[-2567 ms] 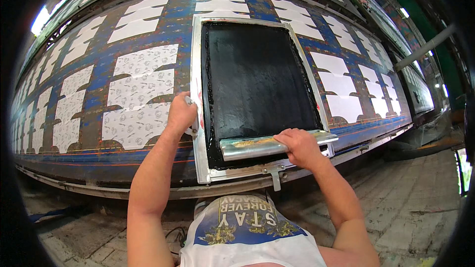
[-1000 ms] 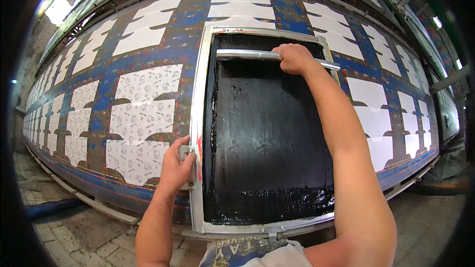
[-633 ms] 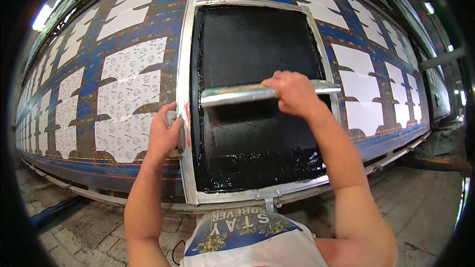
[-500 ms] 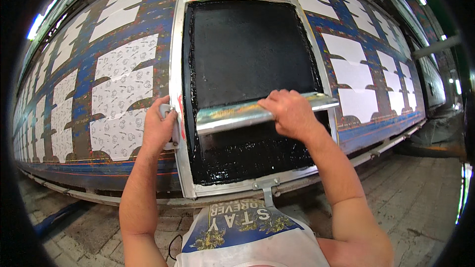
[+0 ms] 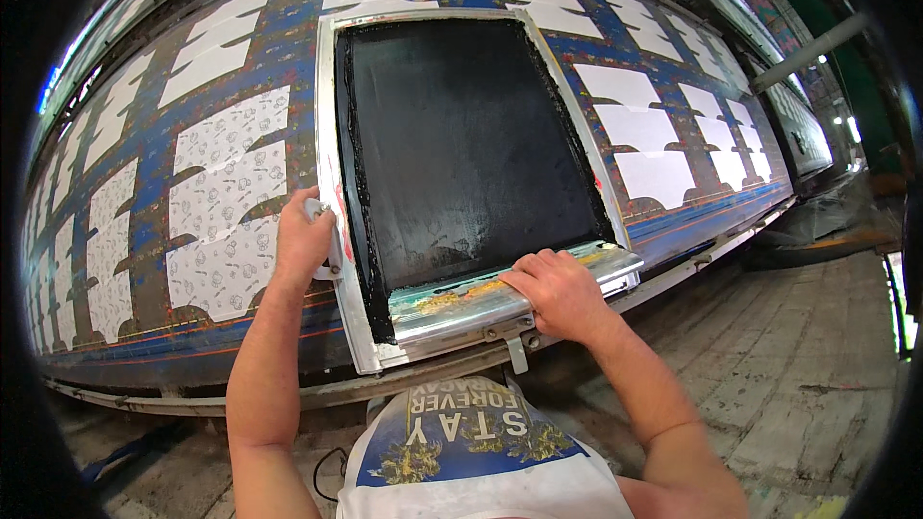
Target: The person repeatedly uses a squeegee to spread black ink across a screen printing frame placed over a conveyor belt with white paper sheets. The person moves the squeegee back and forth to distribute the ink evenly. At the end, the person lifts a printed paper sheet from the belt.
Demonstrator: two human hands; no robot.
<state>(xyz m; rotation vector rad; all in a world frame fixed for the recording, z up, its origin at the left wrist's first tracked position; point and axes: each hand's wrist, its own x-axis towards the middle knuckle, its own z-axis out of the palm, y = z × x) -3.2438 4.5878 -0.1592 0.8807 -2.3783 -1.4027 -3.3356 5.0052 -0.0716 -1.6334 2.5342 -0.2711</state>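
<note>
A silver-framed printing screen (image 5: 328,125) lies on the long table, its dark mesh (image 5: 461,144) coated with black ink. My left hand (image 5: 304,240) is closed round a grey handle (image 5: 333,267) on the frame's left side. Near the frame's close end, my right hand (image 5: 560,294) grips a wide metal squeegee (image 5: 447,315) with its fingers over the top edge. The squeegee spans most of the frame's width and bears yellow and greenish ink stains. Its blade edge is hidden from sight.
White cut fabric pieces with small printed figures (image 5: 229,187) lie left of the screen; plain white ones (image 5: 639,127) lie right of it and beyond. The blue, ink-stained table (image 5: 149,187) has a metal rail (image 5: 711,252) along its near edge. A tiled floor (image 5: 731,365) lies below.
My right hand has drawn the squeegee toward me, from the lower middle of the mesh to the frame's near end. My left hand keeps its hold on the handle.
</note>
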